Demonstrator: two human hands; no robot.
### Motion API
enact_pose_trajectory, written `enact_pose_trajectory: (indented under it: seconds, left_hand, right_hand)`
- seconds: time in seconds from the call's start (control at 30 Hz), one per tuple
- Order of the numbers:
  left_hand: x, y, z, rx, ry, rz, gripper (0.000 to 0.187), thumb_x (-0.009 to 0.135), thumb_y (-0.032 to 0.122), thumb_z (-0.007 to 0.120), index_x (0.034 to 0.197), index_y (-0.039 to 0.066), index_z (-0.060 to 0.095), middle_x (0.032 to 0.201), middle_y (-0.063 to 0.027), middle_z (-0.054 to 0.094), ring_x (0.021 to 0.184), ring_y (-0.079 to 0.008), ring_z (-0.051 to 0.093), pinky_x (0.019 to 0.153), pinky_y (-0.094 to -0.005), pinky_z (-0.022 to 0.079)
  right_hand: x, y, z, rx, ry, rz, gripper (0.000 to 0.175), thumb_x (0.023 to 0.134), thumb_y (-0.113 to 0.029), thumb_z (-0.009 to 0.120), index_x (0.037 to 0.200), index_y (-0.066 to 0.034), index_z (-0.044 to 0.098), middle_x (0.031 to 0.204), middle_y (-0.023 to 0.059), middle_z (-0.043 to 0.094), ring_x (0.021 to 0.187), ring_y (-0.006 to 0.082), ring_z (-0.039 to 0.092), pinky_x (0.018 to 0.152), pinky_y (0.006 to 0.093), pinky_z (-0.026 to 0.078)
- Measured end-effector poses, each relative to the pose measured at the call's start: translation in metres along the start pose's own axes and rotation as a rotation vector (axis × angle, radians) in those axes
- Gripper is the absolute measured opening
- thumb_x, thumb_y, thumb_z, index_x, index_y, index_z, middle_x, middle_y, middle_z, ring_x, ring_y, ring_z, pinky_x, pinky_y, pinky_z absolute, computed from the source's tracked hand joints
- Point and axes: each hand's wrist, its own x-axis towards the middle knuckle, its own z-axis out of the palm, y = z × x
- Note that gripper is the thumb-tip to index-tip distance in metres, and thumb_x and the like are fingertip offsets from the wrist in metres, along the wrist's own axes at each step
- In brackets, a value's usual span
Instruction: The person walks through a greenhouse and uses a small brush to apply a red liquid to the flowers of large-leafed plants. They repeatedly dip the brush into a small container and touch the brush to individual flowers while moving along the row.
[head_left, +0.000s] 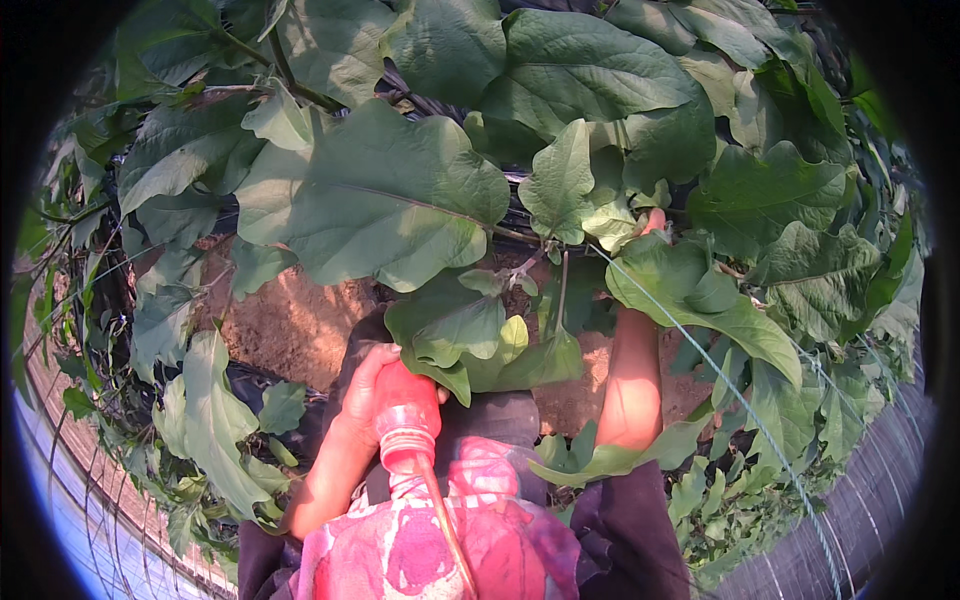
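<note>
My left hand (373, 379) is wrapped around a clear plastic bottle (409, 409) with bright red contents, its open mouth turned towards me. A thin stick (442, 510) runs out of that mouth towards my body. My right hand (655, 221) reaches up among the leaves of what looks like an eggplant plant. Only a fingertip shows beside small pale young leaves (611, 221); a broad leaf (690, 281) covers most of the hand, so whether it grips anything is hidden. A large lobed leaf (367, 191) spreads left of it.
A blue-green string (697, 337) slants from the plant's centre to the lower right. Dense foliage surrounds both arms. Bare soil (292, 322) shows under the leaves, with black plastic sheeting (847, 525) at the lower right. Patterned pink cloth (442, 547) covers my front.
</note>
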Motion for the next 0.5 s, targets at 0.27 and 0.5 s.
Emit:
enact_pose_trajectory:
  seconds: [0.27,0.5]
  left_hand:
    - [0.0,0.005,0.022,0.021,-0.078,-0.077,0.044,0.089,0.037,0.056,0.111,0.0,0.056,0.093,-0.0164,0.063,0.07,-0.0317,0.065,0.055,-0.0407,0.058]
    - [-0.004,0.014,0.015,0.079,-0.106,-0.1,0.041,0.087,0.035,0.063,0.108,0.001,0.057,0.089,-0.0159,0.064,0.07,-0.0324,0.068,0.059,-0.0422,0.059]
  right_hand:
    - [-0.102,-0.01,-0.103,-0.175,-0.007,0.064,0.037,0.08,-0.023,0.063,0.113,-0.0053,0.061,0.093,0.0115,0.062,0.097,0.03,0.06,0.08,0.0437,0.048]
    - [-0.277,-0.045,-0.186,-0.759,-0.378,-0.04,0.037,0.079,-0.021,0.064,0.112,-0.0056,0.062,0.094,0.0127,0.063,0.1,0.032,0.061,0.082,0.0455,0.049]
